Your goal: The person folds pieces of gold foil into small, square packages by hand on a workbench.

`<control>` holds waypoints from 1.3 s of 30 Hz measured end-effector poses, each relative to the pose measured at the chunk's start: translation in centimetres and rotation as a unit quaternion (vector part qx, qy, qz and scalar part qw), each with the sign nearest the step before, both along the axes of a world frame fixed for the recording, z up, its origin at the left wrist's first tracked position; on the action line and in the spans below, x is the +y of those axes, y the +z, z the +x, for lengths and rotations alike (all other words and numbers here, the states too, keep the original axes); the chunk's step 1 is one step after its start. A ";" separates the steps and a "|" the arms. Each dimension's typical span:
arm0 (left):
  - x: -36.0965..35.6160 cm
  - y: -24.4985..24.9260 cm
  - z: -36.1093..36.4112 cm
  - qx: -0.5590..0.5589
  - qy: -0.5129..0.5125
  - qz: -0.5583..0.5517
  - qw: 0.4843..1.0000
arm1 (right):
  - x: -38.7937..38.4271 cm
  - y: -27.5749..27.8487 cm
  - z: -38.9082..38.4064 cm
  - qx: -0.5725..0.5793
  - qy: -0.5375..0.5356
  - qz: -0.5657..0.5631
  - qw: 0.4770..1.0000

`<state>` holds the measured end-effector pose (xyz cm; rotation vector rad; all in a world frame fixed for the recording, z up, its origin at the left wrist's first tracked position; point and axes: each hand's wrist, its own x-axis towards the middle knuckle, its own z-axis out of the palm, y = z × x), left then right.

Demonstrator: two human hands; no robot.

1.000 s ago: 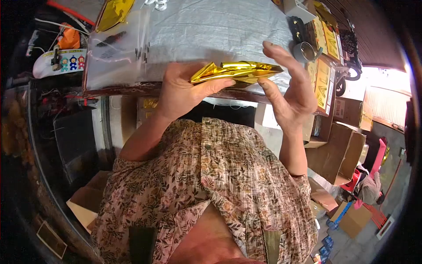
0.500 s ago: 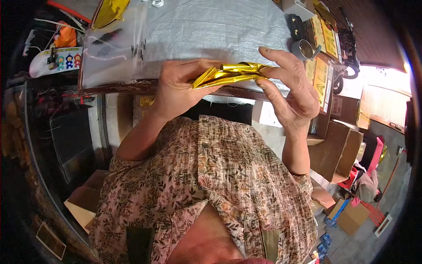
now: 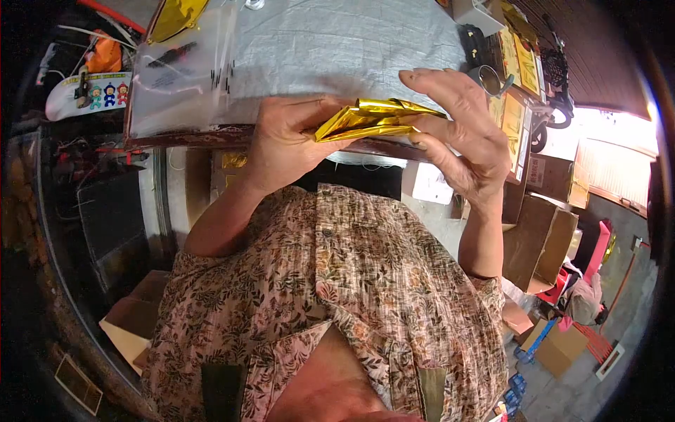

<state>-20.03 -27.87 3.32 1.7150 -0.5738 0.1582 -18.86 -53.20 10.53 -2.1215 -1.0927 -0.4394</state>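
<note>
A folded piece of shiny gold foil is held between my two hands, just above the near edge of the table. My left hand is closed on the foil's left end, with its fingers partly hidden behind the foil. At the right end, my right hand pinches the foil between thumb and a finger, while its upper fingers are raised. The foil has several creased layers, and a rolled fold runs along its top.
Clear plastic sheeting and another gold piece lie at the table's left. A metal mug and yellow printed boxes stand at the right. Cardboard boxes are on the lower right.
The foil's right end now spreads wider above my right fingers. My right hand's raised fingers have shifted slightly up and left. My left hand has hardly moved.
</note>
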 end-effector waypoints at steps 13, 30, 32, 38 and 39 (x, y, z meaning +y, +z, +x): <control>0.2 1.1 -0.2 0.148 -0.041 -0.045 0.987 | 0.9 0.2 -0.4 0.166 -0.012 0.063 0.984; -0.3 -0.8 1.2 0.232 -0.088 -0.170 0.954 | 2.1 -1.6 0.1 0.210 -0.088 0.181 0.957; -0.5 -0.7 1.2 0.234 -0.096 -0.173 0.952 | 2.1 -1.8 0.1 0.205 -0.107 0.168 0.958; -1.2 -0.3 1.2 0.236 -0.097 -0.253 0.933 | 2.3 -2.4 0.1 0.228 -0.123 0.212 0.942; -1.0 -0.4 1.2 0.247 -0.102 -0.233 0.935 | 2.3 -2.4 0.2 0.228 -0.124 0.212 0.942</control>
